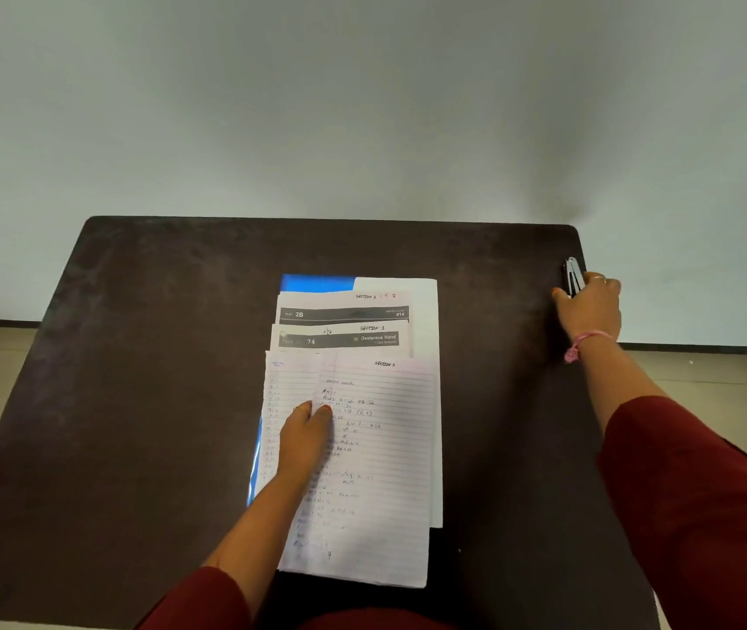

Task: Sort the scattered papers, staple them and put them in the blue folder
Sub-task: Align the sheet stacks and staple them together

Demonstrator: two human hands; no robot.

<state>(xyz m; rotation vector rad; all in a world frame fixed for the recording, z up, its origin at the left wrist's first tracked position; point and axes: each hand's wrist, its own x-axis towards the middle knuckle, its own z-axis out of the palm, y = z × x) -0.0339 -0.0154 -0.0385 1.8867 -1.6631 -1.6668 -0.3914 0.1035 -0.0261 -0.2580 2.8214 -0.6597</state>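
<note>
Two jobs look unfinished from where you stand: stapling and filing. Starting at your left, the table [90, 356] is dark and bare along that side, and a strip of the blue folder [254, 466] shows from under the papers' left edge, with another patch of blue at the far corner. Your left hand [306, 436] lies flat on the papers [380, 447], fingers straight, pressing the pile near its left margin. The sheets lie gathered in the middle of the table, fanned so that several headers reading "Section 1" show one above the other, with a handwritten lined page on top nearest you; so the sorting seems largely done, though the edges are not squared. Whether the folder is open or merely lying beneath the stack, you cannot tell from this view. Farther right, at the table's far right edge and well apart from the pile, your right hand [590, 306] curls around the stapler [572, 277], gripping it. My reading is that you are fetching it now: no staple is visible, and the sheets are not yet inside the folder.
</note>
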